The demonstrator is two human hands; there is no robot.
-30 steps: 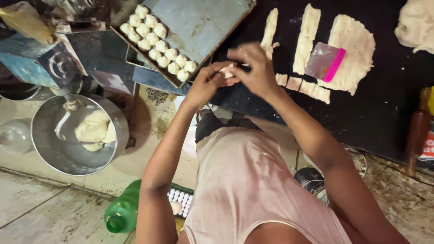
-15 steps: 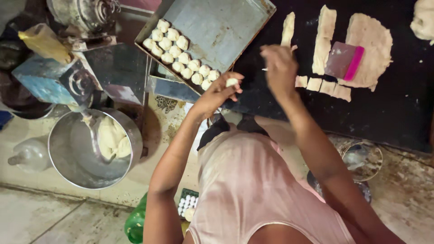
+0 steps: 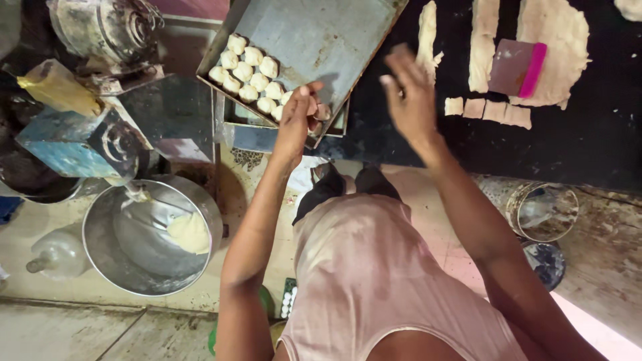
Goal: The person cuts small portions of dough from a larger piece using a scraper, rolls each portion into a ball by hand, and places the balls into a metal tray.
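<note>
Small pale dough ball (image 3: 319,109) sits at the near edge of the grey rectangular metal baking tray (image 3: 321,33), at the right end of the double row of matching pale dough balls (image 3: 251,77) already lying along the tray's near-left side. Left hand (image 3: 299,115) is over that edge, fingertips pinched on the ball. Right hand (image 3: 409,93) hovers just right of the tray above the black work surface (image 3: 588,144), fingers loosely spread and released, holding nothing; slightly blurred.

On the black surface, right of the hand: a row of small cut dough squares (image 3: 488,110), two long dough strips (image 3: 455,40) farther back, and a flat rolled dough sheet (image 3: 555,47) with a pink plastic scraper (image 3: 516,67) lying on it.

Left of the scene, near: round steel bowl (image 3: 150,234) containing a lump of dough (image 3: 189,232). Just beyond it, a blue metal box-shaped machine part (image 3: 73,137). A clear plastic bottle (image 3: 57,254) lies left of the bowl.
</note>
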